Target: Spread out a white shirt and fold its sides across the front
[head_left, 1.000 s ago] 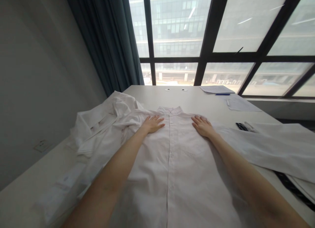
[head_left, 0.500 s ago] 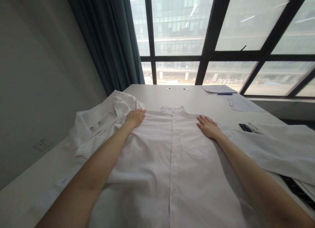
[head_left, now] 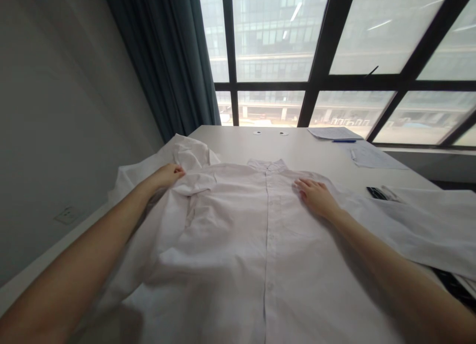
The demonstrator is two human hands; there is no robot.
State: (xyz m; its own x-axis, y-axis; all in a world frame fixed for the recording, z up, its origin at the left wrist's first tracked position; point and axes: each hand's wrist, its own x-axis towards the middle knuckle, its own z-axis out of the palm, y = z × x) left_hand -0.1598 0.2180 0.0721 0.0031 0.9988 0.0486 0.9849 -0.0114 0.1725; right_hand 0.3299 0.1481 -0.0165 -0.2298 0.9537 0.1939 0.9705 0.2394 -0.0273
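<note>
A white button-up shirt (head_left: 238,235) lies front side up on the white table (head_left: 238,144), its collar toward the window and its button placket running down the middle. At the shirt's left shoulder area in view, my left hand (head_left: 169,175) is closed on the sleeve, and the cloth there is lifted and creased. My right hand (head_left: 314,193) rests flat on the chest near the opposite shoulder, fingers stretched out. Behind my left hand is a bunched white cloth (head_left: 191,150).
Paper sheets (head_left: 334,133) and a blue pen (head_left: 344,141) lie at the far right. Nearer on the right are a black-and-white item (head_left: 377,193) and more white fabric (head_left: 427,220). A dark curtain (head_left: 178,61) hangs beside the window; a wall socket (head_left: 67,215) is at left.
My left hand has moved left from lying flat on the shirt's shoulder and now grips the sleeve, pulling up folds. My right hand stays on the chest. The view has shifted slightly.
</note>
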